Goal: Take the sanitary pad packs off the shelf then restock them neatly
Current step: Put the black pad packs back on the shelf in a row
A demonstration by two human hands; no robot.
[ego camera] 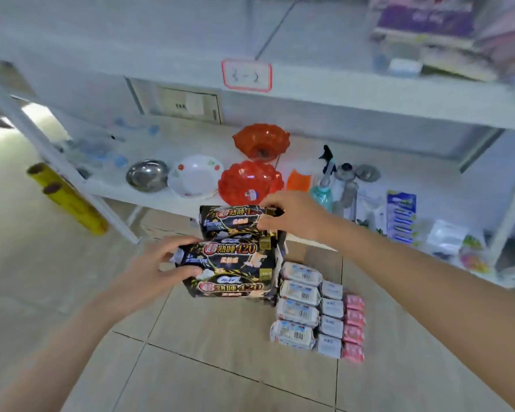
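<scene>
Left hand (149, 272) is gripping the black pad stack (235, 263) at centre, right hand (292, 217) is pinching its top pack (235, 218) at 12 o'clock, likely gathering for restocking, next needing a level lift to the shelf (369, 102).

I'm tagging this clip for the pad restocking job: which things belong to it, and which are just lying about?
Job: black pad packs, gripped by left hand and right hand; white packs and pink packs on the floor.
Lying about: red bowls, steel bowl, white dish, spray bottle, yellow rolls.
</scene>
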